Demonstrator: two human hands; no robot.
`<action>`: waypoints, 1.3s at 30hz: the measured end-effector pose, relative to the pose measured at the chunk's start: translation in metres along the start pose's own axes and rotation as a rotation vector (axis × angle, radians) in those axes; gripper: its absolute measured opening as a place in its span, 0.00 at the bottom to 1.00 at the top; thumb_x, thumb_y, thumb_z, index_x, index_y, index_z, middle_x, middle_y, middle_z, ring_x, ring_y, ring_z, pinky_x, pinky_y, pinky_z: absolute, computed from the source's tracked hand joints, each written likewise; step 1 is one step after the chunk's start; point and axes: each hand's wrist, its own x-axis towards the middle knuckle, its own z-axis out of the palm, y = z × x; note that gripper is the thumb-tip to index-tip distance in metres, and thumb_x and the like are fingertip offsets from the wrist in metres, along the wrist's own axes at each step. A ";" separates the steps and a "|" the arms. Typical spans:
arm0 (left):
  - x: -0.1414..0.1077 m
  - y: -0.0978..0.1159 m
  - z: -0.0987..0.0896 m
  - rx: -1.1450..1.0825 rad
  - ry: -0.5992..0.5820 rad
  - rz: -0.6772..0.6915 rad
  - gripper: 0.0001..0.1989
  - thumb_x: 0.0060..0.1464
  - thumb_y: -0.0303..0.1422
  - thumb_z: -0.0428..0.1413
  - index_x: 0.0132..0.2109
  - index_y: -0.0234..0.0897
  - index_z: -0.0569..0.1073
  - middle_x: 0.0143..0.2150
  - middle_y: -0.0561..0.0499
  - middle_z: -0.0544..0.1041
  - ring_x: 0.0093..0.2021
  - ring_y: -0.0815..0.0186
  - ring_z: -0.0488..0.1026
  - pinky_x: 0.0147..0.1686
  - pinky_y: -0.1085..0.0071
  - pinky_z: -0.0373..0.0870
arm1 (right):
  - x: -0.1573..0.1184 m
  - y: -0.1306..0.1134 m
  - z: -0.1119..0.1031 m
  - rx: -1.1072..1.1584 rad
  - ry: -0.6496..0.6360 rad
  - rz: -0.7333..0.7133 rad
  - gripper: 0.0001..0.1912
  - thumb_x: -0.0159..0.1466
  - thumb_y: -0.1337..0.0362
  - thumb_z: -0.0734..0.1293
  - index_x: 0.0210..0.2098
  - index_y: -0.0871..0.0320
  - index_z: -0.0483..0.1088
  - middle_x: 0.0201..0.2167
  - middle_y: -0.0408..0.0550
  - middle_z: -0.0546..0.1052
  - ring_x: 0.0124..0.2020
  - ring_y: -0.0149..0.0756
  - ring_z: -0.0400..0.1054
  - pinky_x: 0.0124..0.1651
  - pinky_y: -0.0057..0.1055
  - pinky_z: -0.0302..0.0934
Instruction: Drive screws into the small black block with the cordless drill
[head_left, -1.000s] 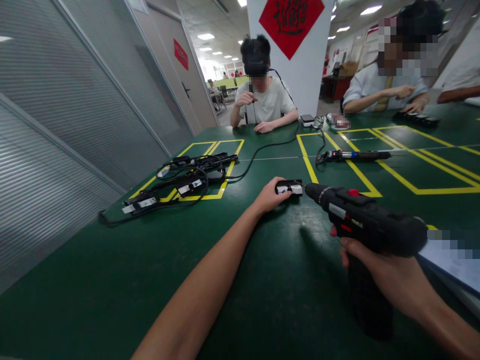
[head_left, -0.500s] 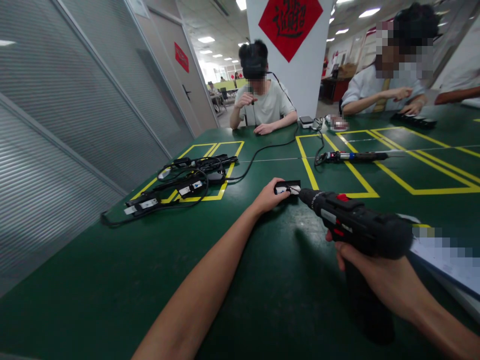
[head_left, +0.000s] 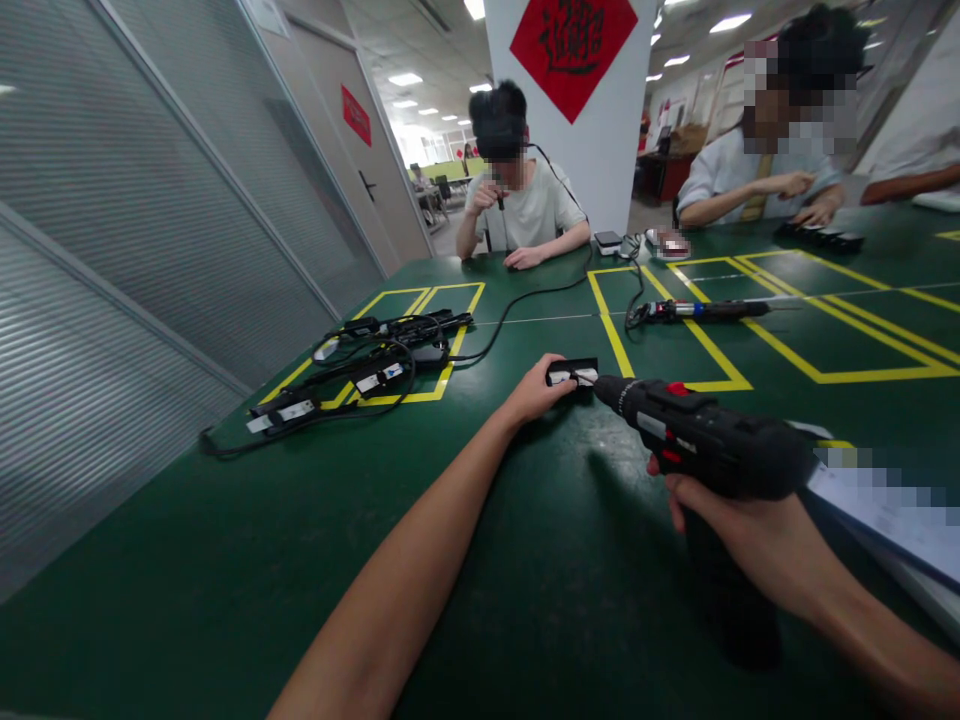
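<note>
My right hand (head_left: 724, 515) is wrapped round the handle of a black cordless drill (head_left: 705, 435) with red accents. The drill points left and away from me. Its bit reaches a small black part with a white face (head_left: 584, 376), though the exact contact spot is too small to make out. My left hand (head_left: 538, 389) grips the left end of this part on the green table (head_left: 450, 520), thumb in front and fingers behind. What kind of part it is I cannot tell.
Several black devices with cables (head_left: 375, 365) lie in yellow-taped boxes at left. A corded pen-like tool (head_left: 705, 310) rests at right, behind the drill. Papers (head_left: 892, 520) lie at the right edge. One person (head_left: 525, 195) sits opposite, another (head_left: 765, 170) at far right.
The view has shifted slightly. Both hands, the drill and the black part keep nearly the same positions relative to one another.
</note>
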 end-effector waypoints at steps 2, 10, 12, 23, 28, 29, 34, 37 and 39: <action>0.001 0.000 0.000 0.003 0.001 -0.006 0.23 0.50 0.40 0.56 0.51 0.36 0.65 0.44 0.49 0.72 0.41 0.64 0.70 0.43 0.68 0.68 | 0.001 0.000 0.000 0.005 -0.001 -0.023 0.08 0.60 0.59 0.64 0.28 0.54 0.71 0.26 0.43 0.74 0.26 0.33 0.67 0.29 0.29 0.60; 0.004 -0.003 -0.002 -0.030 -0.034 0.024 0.23 0.49 0.40 0.57 0.51 0.36 0.66 0.42 0.50 0.72 0.37 0.66 0.70 0.37 0.70 0.67 | -0.001 -0.010 -0.001 0.004 0.005 0.006 0.07 0.60 0.60 0.64 0.32 0.56 0.70 0.20 0.40 0.71 0.23 0.32 0.65 0.26 0.28 0.57; 0.005 -0.003 -0.002 -0.032 -0.043 0.014 0.23 0.49 0.39 0.57 0.50 0.36 0.66 0.41 0.50 0.72 0.36 0.67 0.69 0.35 0.72 0.67 | 0.000 -0.009 0.000 0.017 0.003 0.004 0.07 0.60 0.60 0.64 0.34 0.57 0.71 0.20 0.40 0.71 0.23 0.32 0.64 0.26 0.28 0.57; 0.009 -0.001 0.000 -0.058 -0.038 -0.012 0.22 0.47 0.38 0.57 0.49 0.36 0.66 0.38 0.51 0.72 0.34 0.69 0.68 0.35 0.72 0.66 | 0.008 0.000 -0.005 -0.066 -0.009 -0.007 0.10 0.60 0.57 0.64 0.36 0.56 0.71 0.23 0.41 0.73 0.24 0.32 0.66 0.27 0.28 0.61; 0.012 -0.003 0.001 -0.046 -0.033 -0.015 0.24 0.46 0.37 0.58 0.50 0.34 0.65 0.38 0.51 0.71 0.34 0.69 0.68 0.35 0.73 0.66 | 0.012 0.001 -0.006 -0.087 -0.029 -0.076 0.14 0.61 0.57 0.64 0.45 0.55 0.69 0.25 0.40 0.72 0.25 0.32 0.66 0.27 0.29 0.63; 0.012 -0.003 0.001 -0.044 -0.031 -0.013 0.24 0.46 0.38 0.58 0.50 0.34 0.65 0.38 0.50 0.71 0.34 0.69 0.68 0.35 0.72 0.66 | 0.012 0.002 -0.006 -0.102 -0.039 -0.074 0.14 0.62 0.56 0.64 0.45 0.55 0.69 0.25 0.40 0.72 0.24 0.32 0.67 0.27 0.30 0.63; 0.014 -0.008 0.001 -0.049 -0.033 0.004 0.24 0.47 0.39 0.58 0.51 0.35 0.65 0.39 0.51 0.71 0.34 0.69 0.68 0.35 0.72 0.66 | 0.016 0.005 -0.009 -0.185 -0.026 -0.174 0.20 0.62 0.58 0.64 0.53 0.52 0.67 0.35 0.48 0.78 0.35 0.42 0.73 0.39 0.41 0.68; 0.014 -0.008 0.001 -0.065 -0.044 0.006 0.24 0.47 0.38 0.58 0.51 0.35 0.64 0.39 0.50 0.71 0.34 0.69 0.68 0.36 0.72 0.67 | 0.018 0.006 -0.007 -0.198 0.006 -0.331 0.31 0.60 0.62 0.66 0.62 0.45 0.57 0.58 0.46 0.69 0.57 0.46 0.63 0.60 0.48 0.56; 0.013 -0.007 0.001 -0.071 -0.052 0.009 0.24 0.47 0.38 0.58 0.51 0.35 0.64 0.40 0.50 0.71 0.34 0.69 0.68 0.36 0.72 0.67 | 0.018 0.007 -0.005 -0.206 0.005 -0.378 0.36 0.59 0.64 0.66 0.64 0.43 0.52 0.63 0.41 0.62 0.63 0.44 0.55 0.65 0.48 0.47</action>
